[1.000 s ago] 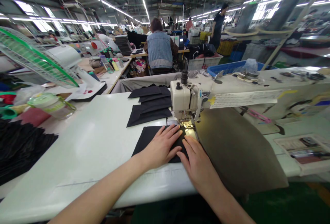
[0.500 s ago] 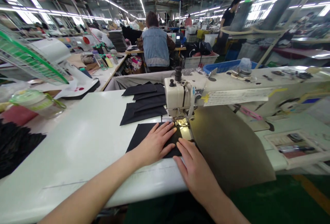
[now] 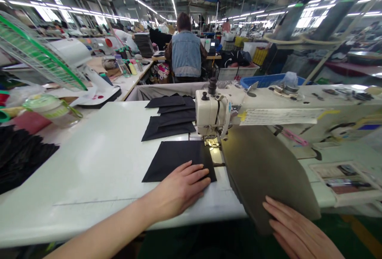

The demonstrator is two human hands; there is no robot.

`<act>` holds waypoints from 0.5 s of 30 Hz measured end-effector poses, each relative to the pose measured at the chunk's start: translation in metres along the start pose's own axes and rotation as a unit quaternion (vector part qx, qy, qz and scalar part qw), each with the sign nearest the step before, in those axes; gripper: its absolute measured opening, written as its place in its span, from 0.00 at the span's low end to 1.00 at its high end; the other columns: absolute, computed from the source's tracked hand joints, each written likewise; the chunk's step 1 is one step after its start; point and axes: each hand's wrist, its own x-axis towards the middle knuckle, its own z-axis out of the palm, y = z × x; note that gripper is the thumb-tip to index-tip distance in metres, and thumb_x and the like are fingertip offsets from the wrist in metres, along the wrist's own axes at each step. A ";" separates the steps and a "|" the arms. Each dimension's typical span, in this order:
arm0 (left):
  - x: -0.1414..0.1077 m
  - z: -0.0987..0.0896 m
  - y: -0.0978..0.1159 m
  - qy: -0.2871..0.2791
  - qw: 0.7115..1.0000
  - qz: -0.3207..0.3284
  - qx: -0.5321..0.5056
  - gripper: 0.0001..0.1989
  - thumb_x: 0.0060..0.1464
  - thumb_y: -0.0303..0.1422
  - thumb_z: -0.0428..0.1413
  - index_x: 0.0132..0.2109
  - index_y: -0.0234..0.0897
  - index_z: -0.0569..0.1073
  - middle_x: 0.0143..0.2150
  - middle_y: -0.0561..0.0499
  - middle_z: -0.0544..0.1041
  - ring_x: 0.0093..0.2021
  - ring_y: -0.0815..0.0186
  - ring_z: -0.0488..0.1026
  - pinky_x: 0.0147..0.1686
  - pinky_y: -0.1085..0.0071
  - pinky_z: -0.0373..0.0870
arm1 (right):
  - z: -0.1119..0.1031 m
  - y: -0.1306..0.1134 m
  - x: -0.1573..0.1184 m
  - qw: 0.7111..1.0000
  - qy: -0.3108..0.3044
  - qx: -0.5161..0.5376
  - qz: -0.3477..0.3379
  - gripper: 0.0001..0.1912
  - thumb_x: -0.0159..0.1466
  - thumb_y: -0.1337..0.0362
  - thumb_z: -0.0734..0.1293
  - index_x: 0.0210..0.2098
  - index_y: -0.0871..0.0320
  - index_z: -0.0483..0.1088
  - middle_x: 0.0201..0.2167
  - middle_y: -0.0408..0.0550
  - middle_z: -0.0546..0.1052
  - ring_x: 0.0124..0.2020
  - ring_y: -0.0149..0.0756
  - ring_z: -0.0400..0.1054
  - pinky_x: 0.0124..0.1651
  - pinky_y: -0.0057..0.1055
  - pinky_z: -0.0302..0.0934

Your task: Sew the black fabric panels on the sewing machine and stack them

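A black fabric piece (image 3: pixel 179 157) lies flat on the pale table, its right edge at the presser foot (image 3: pixel 213 143) of the sewing machine (image 3: pixel 209 111). My left hand (image 3: pixel 182 187) rests on the piece's near right part, fingers stretched out flat. My right hand (image 3: pixel 298 225) is open, fingers extended over the near edge of a large grey-brown sheet (image 3: pixel 265 167) right of the needle area. Whether it presses on the sheet or only hovers, I cannot tell. Behind the piece, several overlapping black fabric pieces (image 3: pixel 170 127) lie left of the machine head.
A white fan with a green rim (image 3: pixel 47 52) stands at the left, near a lidded clear container (image 3: pixel 50 108) and a dark fabric pile (image 3: pixel 24 157). A small tray (image 3: pixel 337 195) with tools is set in the table at right. Ahead sits a person in a denim vest (image 3: pixel 186 54).
My right hand has left the black piece and moved right and nearer, to the grey-brown sheet. My left hand has slid toward the piece's near edge. The view has turned slightly left.
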 end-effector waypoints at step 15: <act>0.010 -0.004 -0.031 -0.019 1.000 -0.020 0.004 0.20 0.70 0.34 0.49 0.66 0.44 0.68 0.67 0.47 0.70 0.67 0.54 0.65 0.70 0.50 0.53 | -0.021 0.012 0.022 0.936 -0.023 0.246 0.250 0.14 0.69 0.53 0.66 0.31 0.47 0.79 0.32 0.46 0.83 0.31 0.35 0.79 0.33 0.20 0.74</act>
